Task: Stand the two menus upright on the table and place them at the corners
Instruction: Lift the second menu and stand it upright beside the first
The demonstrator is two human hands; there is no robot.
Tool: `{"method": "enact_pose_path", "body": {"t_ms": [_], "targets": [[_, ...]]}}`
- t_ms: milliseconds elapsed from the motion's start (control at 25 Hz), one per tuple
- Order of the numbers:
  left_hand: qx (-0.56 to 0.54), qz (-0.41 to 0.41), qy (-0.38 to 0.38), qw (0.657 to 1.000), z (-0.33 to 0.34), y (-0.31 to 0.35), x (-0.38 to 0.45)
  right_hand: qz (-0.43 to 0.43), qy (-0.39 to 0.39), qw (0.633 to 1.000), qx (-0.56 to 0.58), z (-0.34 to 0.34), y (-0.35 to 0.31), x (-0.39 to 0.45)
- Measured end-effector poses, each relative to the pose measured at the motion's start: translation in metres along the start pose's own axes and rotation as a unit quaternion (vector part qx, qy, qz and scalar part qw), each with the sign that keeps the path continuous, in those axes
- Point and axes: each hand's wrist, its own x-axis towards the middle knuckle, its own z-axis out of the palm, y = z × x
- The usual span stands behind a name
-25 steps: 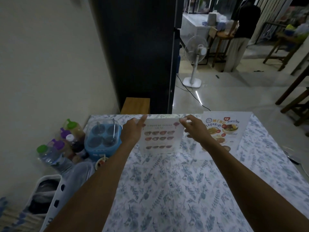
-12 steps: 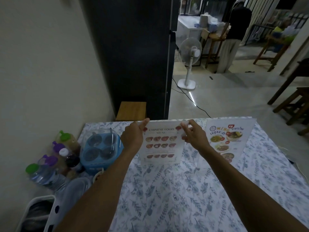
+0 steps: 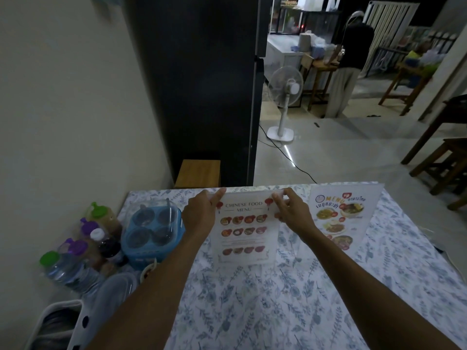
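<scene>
At the far edge of the table [image 3: 278, 311], both hands pinch the Chinese food menu [image 3: 243, 229] upright: left hand [image 3: 201, 215] on its top-left corner, right hand [image 3: 292, 213] top-right. Just right stands menu 2 [image 3: 341, 218], untouched.

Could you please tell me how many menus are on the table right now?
2. The Chinese food menu stands mid-table, both hands gripping its top corners; the Thai menu stands at the far right corner. None appears hidden.

Left menu [image 3: 243, 228] reads "CHINESE FOOD MENU"; right menu [image 3: 340, 218] reads "MENU".
</scene>
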Motion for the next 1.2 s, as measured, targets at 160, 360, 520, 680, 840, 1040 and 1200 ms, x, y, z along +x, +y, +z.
{"method": "enact_pose_path", "body": {"t_ms": [160, 360, 520, 680, 840, 1040, 1200], "targets": [[-0.013, 0.026, 0.025, 0.999, 0.0, 0.002, -0.003, 0.021, -0.006, 0.999, -0.045, 0.008, 0.009, -0.001], [-0.055, 0.045, 0.043, 0.996, 0.004, 0.009, -0.004, 0.05, -0.026, 0.997, -0.053, 0.001, 0.017, -0.002], [-0.083, 0.067, 0.088, 0.99, 0.009, 0.017, -0.015, 0.059, -0.035, 0.996, -0.05, -0.009, 0.02, -0.002], [-0.08, 0.089, 0.103, 0.987, 0.004, 0.034, -0.024, 0.05, -0.023, 0.996, -0.069, -0.019, 0.025, -0.004], [-0.056, 0.131, 0.107, 0.984, 0.006, 0.05, -0.046, 0.04, -0.02, 0.996, -0.072, -0.035, 0.033, -0.021], [-0.052, 0.142, 0.089, 0.984, 0.021, 0.072, -0.089, 0.036, -0.018, 0.997, -0.06, -0.068, 0.041, -0.051], [-0.036, 0.168, 0.081, 0.982, 0.04, 0.094, -0.133, 0.029, -0.002, 0.997, -0.069, -0.106, 0.057, -0.086]]}}
